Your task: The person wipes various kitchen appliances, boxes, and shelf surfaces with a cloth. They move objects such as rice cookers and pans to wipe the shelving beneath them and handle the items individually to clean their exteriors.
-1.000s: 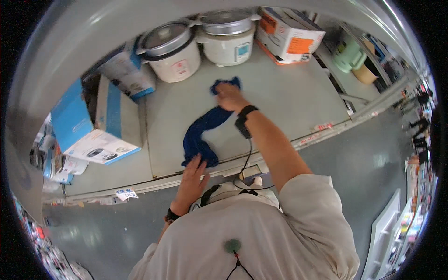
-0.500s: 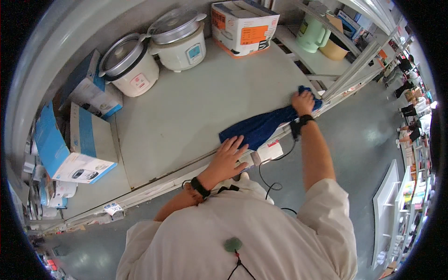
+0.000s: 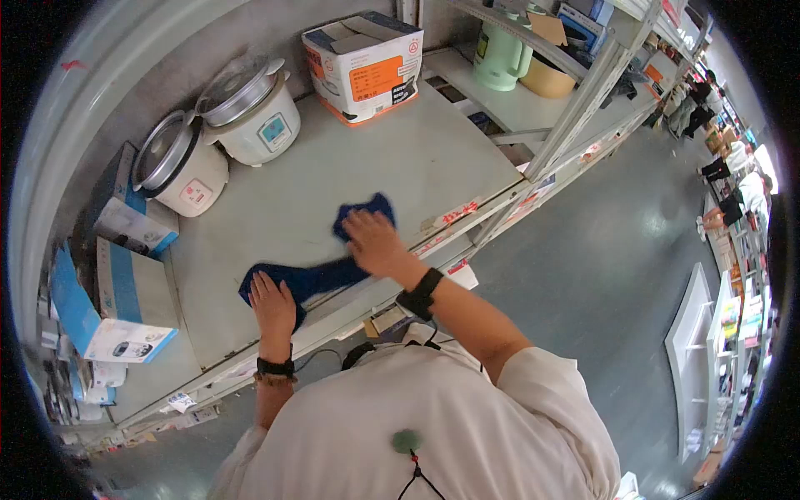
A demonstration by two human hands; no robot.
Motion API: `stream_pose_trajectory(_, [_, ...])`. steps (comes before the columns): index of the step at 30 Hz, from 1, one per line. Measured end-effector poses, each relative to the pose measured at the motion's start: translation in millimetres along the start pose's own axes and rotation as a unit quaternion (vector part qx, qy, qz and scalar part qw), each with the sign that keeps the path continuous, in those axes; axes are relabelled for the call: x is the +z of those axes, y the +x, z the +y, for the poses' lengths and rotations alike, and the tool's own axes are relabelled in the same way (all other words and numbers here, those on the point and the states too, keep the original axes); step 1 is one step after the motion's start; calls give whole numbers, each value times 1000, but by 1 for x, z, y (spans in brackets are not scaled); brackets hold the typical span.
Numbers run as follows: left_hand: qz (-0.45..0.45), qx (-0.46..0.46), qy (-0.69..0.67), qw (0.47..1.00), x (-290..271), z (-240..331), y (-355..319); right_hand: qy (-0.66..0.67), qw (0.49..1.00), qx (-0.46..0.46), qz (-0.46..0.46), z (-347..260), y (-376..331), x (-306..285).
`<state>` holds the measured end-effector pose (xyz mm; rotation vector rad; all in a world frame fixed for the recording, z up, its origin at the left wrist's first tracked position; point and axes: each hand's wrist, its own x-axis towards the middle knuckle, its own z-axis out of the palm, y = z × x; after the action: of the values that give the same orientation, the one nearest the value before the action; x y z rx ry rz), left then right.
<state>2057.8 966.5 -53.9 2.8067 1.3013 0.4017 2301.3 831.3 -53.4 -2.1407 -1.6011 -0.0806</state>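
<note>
A dark blue cloth [image 3: 321, 277] lies stretched along the front part of a grey shelf board [image 3: 275, 204]. My left hand [image 3: 273, 305] rests flat over the cloth's left end, fingers extended and pointing away from me. Farther right, my right hand [image 3: 377, 243] presses on the bunched right end with its fingers stretched and slightly apart. Folds of cloth show beyond its fingertips, and the palm side is hidden. Both wrists wear black bands, the right one with a dark block on it.
Two rice cookers [image 3: 265, 133] with lids stand along the back wall. Blue-and-white boxes [image 3: 137, 312] sit at the left, and an orange-and-white carton [image 3: 367, 75] at the back. A metal upright [image 3: 583, 92] borders the right, beside a green jug [image 3: 500, 58]. People are in the distant aisle.
My right hand has moved left along the board with its end of the cloth. My left hand has shifted left too, with the cloth's left end. The view has also shifted.
</note>
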Motion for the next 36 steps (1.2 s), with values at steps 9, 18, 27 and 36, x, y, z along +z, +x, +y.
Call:
stream_pose_trajectory(9, [33, 277, -78, 957, 32, 186, -12, -135, 957, 230, 113, 209, -49, -68])
stream_pose_trajectory(18, [-32, 218, -139, 965, 3, 170, -25, -64, 982, 135, 119, 84, -33, -28])
stream_pose_trajectory(27, [51, -56, 27, 997, 8, -5, -24, 65, 993, -102, 0, -68, -36, 9])
stream_pose_trajectory(36, [132, 109, -9, 985, 33, 39, -12, -36, 986, 137, 83, 19, -49, -28])
